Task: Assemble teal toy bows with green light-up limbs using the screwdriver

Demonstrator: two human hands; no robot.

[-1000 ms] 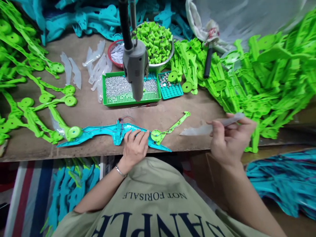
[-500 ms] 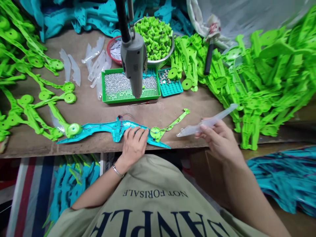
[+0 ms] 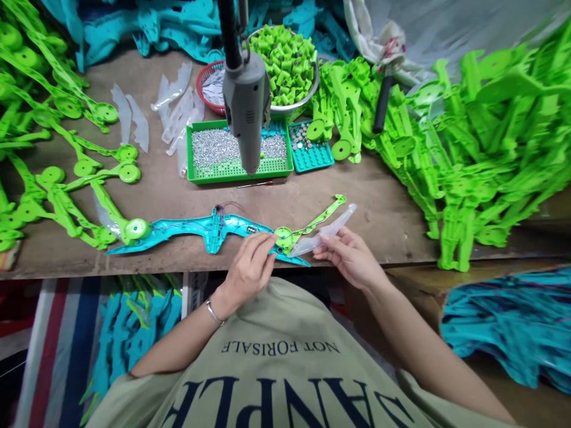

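A long blue plastic shell [image 3: 187, 229] lies across the table's front edge, with thin wires along it and a green arm at each end. My right hand [image 3: 350, 255] holds a translucent white plastic blade [image 3: 323, 233] between thumb and fingers. The blade's near end lies over the shell's right end, beside the right green arm [image 3: 312, 224]. On the shell's right part rests my left hand [image 3: 252, 264], its fingers bent together near the round green hub; whether they pinch a wire or small part is too small to tell.
A grey electric screwdriver [image 3: 247, 113] hangs over a green tray of screws [image 3: 241, 177]. Behind are a teal tray [image 3: 312, 161], a red basket [image 3: 203, 74] and a metal bowl [image 3: 307, 98] of green pieces. Green parts [image 3: 491, 148] pile at right and left.
My right hand has brought the translucent blade left and down to the shell's right end. My left hand has slid right along the shell towards the green hub, uncovering a small part.
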